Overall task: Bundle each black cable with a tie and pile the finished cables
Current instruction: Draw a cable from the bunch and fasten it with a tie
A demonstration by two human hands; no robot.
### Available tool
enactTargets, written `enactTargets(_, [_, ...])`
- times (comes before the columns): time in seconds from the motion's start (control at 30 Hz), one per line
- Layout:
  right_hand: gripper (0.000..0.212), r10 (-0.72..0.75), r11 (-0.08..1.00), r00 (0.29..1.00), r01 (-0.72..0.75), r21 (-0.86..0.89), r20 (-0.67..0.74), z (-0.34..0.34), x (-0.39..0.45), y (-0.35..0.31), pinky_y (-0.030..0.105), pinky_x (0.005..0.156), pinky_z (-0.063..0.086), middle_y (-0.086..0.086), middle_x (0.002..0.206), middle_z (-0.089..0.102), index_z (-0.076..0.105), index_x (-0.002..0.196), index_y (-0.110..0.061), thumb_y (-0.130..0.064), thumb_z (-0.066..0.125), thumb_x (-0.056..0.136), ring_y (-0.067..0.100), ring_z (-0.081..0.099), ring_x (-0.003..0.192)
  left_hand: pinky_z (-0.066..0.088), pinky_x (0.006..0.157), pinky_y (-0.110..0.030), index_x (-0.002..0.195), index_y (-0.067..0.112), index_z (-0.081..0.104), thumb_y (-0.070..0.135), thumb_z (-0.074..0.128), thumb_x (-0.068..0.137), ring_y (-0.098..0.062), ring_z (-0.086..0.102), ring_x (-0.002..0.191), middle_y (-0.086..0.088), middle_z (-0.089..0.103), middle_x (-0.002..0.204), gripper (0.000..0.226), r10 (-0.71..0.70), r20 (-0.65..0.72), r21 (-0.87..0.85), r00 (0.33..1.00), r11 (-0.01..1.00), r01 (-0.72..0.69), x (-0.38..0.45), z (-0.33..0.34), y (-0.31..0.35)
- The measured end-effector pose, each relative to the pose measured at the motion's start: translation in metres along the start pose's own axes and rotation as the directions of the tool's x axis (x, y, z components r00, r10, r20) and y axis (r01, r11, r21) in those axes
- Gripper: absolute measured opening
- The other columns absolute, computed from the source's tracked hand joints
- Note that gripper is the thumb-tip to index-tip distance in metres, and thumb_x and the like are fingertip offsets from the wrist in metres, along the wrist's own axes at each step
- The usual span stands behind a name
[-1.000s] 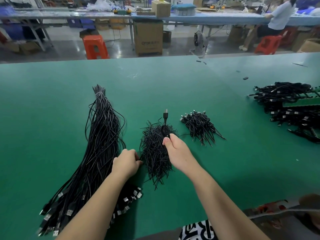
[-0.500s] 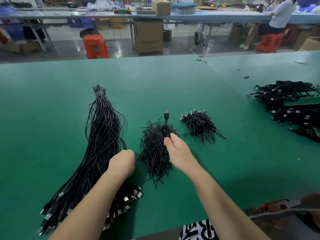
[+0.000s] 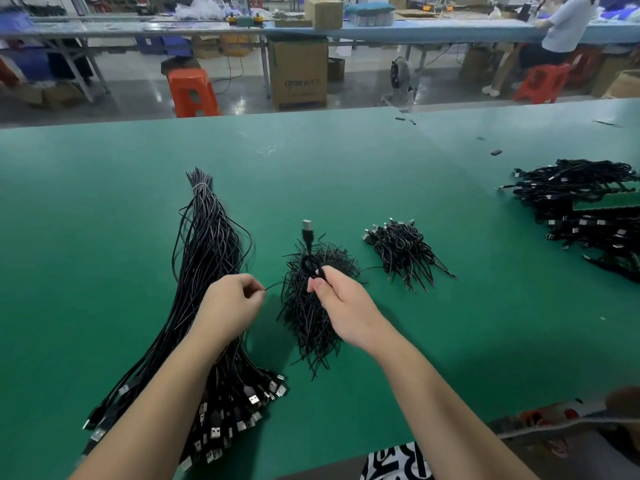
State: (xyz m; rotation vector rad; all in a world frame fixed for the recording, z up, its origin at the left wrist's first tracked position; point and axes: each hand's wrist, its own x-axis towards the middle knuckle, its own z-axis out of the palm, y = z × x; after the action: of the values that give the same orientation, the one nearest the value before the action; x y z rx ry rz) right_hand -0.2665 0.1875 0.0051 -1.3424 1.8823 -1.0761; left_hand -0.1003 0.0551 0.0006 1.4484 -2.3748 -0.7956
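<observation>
My right hand (image 3: 341,299) holds a looped cable (image 3: 309,252); my left hand (image 3: 231,301) pinches a tie (image 3: 273,286). Green surface (image 3: 346,174) lies open ahead.

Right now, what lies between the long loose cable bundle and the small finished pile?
In the head view, the heap of ties lies between the loose cables and the finished pile; the right hand holds a coiled cable over it.

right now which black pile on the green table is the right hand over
The middle pile of short black ties, under the right hand. The long cable bundle lies to its left, the small finished pile to its right.
</observation>
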Motion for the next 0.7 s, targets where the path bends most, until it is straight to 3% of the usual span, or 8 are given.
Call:
enactTargets(0.1, [0.027,-0.013,1.000,0.998,0.013,-0.009,0.067,0.009,0.000,-0.003,0.020,0.074,0.043,-0.019,0.091,0.061,0.060,0.109,-0.028,-0.036,0.035,0.108,-0.007,0.053,0.079,0.034,0.048,-0.013,0.080,0.028,0.072,0.024,0.069,0.092,-0.001,0.047,0.049,0.011,0.060,0.060,0.014,0.102,-0.052,-0.288,0.993,0.951,-0.113,-0.010,-0.002,0.018])
enactTargets(0.27, [0.044,0.012,0.999,0.996,-0.017,0.049,0.092,0.019,0.004,0.001,0.022,0.105,0.036,-0.011,0.141,0.055,0.039,0.151,-0.024,-0.033,0.036,0.108,-0.002,0.048,0.124,0.034,0.050,-0.015,0.074,0.029,0.068,0.021,0.069,0.091,-0.004,0.044,0.051,0.023,0.055,0.059,0.018,0.211,-0.109,-0.314,0.971,0.920,-0.235,-0.019,0.000,0.034])
enactTargets(0.3, [0.046,0.017,0.996,0.996,-0.025,0.089,0.088,0.019,0.003,0.001,0.017,0.102,0.035,-0.018,0.137,0.054,0.037,0.153,-0.024,-0.033,0.037,0.108,-0.009,0.048,0.120,0.034,0.052,-0.014,0.074,0.031,0.067,0.021,0.070,0.091,-0.003,0.046,0.053,0.022,0.057,0.062,0.020,0.229,-0.107,-0.297,0.968,0.921,-0.250,-0.020,0.000,0.034])
enactTargets(0.37, [0.037,0.035,0.980,0.996,-0.049,0.194,0.078,0.019,0.003,0.001,0.013,0.080,0.039,-0.033,0.100,0.060,0.047,0.143,-0.032,-0.032,0.038,0.107,-0.018,0.052,0.089,0.035,0.056,-0.012,0.074,0.035,0.066,0.021,0.071,0.090,-0.004,0.050,0.061,0.016,0.060,0.069,0.022,0.275,-0.098,-0.241,0.957,0.926,-0.291,-0.021,0.001,0.035])
enactTargets(0.43, [0.024,0.054,0.966,0.997,-0.065,0.249,0.048,0.018,0.005,0.002,0.017,0.064,0.033,-0.029,0.073,0.057,0.057,0.121,-0.035,-0.030,0.039,0.107,-0.010,0.049,0.065,0.037,0.061,-0.009,0.081,0.033,0.069,0.020,0.072,0.090,-0.005,0.055,0.069,0.013,0.061,0.077,0.016,0.314,-0.125,-0.189,0.941,0.924,-0.333,-0.022,0.003,0.034])
enactTargets(0.53, [0.025,0.116,0.907,0.993,-0.111,0.405,0.012,0.015,0.006,0.000,0.021,0.053,0.028,-0.015,0.065,0.042,0.062,0.115,-0.021,-0.027,0.039,0.109,0.002,0.034,0.053,0.039,0.067,-0.008,0.093,0.021,0.073,0.016,0.071,0.090,-0.003,0.056,0.073,0.013,0.058,0.083,0.007,0.399,-0.197,-0.056,0.895,0.907,-0.417,-0.026,0.005,0.034])
enactTargets(0.6, [0.026,0.146,0.845,0.988,-0.148,0.513,0.044,0.012,0.005,-0.003,0.019,0.046,0.024,-0.014,0.064,0.037,0.059,0.117,-0.011,-0.023,0.038,0.110,0.002,0.028,0.050,0.046,0.067,-0.020,0.097,0.018,0.073,0.015,0.069,0.091,-0.006,0.054,0.070,0.011,0.057,0.087,0.008,0.451,-0.207,0.019,0.868,0.889,-0.458,-0.028,0.007,0.034])
enactTargets(0.7, [0.024,0.079,0.813,0.988,-0.140,0.565,0.132,0.010,0.000,-0.007,0.023,0.049,0.016,-0.011,0.065,0.034,0.048,0.096,-0.006,-0.022,0.037,0.110,0.004,0.024,0.051,0.047,0.066,-0.028,0.100,0.018,0.073,0.017,0.067,0.093,-0.011,0.053,0.069,0.011,0.056,0.088,0.009,0.468,-0.225,0.050,0.855,0.881,-0.470,-0.027,0.008,0.035])
